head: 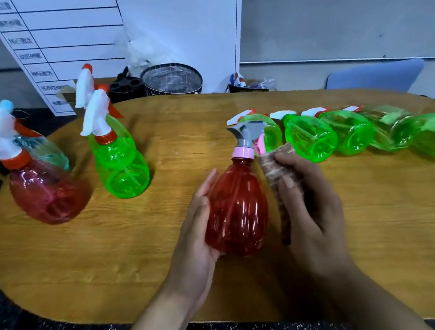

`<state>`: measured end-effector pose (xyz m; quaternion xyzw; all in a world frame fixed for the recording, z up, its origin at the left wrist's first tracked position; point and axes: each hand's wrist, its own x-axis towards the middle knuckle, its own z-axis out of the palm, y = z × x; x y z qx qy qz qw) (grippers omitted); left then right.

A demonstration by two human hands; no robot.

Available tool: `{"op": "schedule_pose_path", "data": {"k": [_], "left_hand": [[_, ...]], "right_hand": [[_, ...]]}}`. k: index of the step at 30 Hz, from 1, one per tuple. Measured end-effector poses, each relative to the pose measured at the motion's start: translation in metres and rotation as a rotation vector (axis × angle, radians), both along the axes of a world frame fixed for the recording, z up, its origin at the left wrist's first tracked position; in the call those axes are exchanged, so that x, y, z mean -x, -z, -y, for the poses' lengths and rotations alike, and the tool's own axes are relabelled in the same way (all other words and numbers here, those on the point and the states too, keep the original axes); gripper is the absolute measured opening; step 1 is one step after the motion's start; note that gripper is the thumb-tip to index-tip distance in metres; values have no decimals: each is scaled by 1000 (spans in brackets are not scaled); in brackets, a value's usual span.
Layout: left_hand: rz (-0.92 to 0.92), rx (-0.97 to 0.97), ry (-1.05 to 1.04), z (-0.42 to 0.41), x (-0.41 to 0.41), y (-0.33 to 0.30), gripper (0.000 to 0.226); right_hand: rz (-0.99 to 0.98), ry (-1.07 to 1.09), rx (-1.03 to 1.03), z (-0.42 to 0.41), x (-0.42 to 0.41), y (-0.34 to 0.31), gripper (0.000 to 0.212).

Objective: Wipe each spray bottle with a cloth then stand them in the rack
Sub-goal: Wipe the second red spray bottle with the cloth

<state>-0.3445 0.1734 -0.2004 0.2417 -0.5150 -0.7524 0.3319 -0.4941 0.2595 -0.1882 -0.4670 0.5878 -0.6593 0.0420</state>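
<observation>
Wiping step underway, by the look of it. Left hand (197,231) cups the red spray bottle (237,209) from its left side, fingers loosely curved along the body, palm under the base; bottle tilted, nozzle away from the person, held just above the table (138,244) so all sides can be reached. Right hand (308,202) presses a folded brownish cloth (278,181) flat against the bottle's right side, fingers fairly straight over the cloth, thumb on its near face. Cloth touches the bottle from shoulder down toward the base.

Bottle has a grey trigger head and pink collar.

Right of the hands: row of green bottles (311,138) lying on their sides w/ bases toward the camera, approx five, probably the not-yet-wiped queue. Far left: red standing bottle (45,193) w/ white trigger, a bluish one close behind it, and a green standing bottle (121,166) w/ another white trigger head behind. These upright ones are likely done, but no rack structure visible around them, can't tell if they sit in one.

Background: wire basket (172,79) and whiteboard (62,46) beyond the table's far edge.

Judgement: early-to-mid task, most bottles left. Risk: smooth plastic slipping out of the loose left cup while the cloth pushes sideways.
</observation>
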Motion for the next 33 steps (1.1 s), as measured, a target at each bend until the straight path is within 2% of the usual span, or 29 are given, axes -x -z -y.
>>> {"op": "schedule_pose_path", "data": {"k": [2, 9, 12, 18, 26, 28, 33], "left_hand": [[19, 28, 0, 0, 0, 3, 45], [8, 107, 25, -6, 2, 2, 68], [0, 144, -11, -5, 1, 4, 53], [41, 233, -63, -2, -1, 14, 52], [39, 186, -120, -1, 0, 6, 48], [36, 201, -112, -3, 0, 6, 46], [78, 290, -80, -5, 0, 11, 46]], "right_hand": [[32, 6, -23, 6, 1, 2, 29], [-4, 2, -52, 12, -2, 8, 30], [-50, -1, -35, 13, -3, -1, 31], [-257, -24, -234, 9, -4, -5, 35], [-662, -178, -86, -15, -18, 11, 29], [-646, -163, -60, -15, -17, 8, 28], [-267, 42, -89, 0, -6, -4, 31]]}}
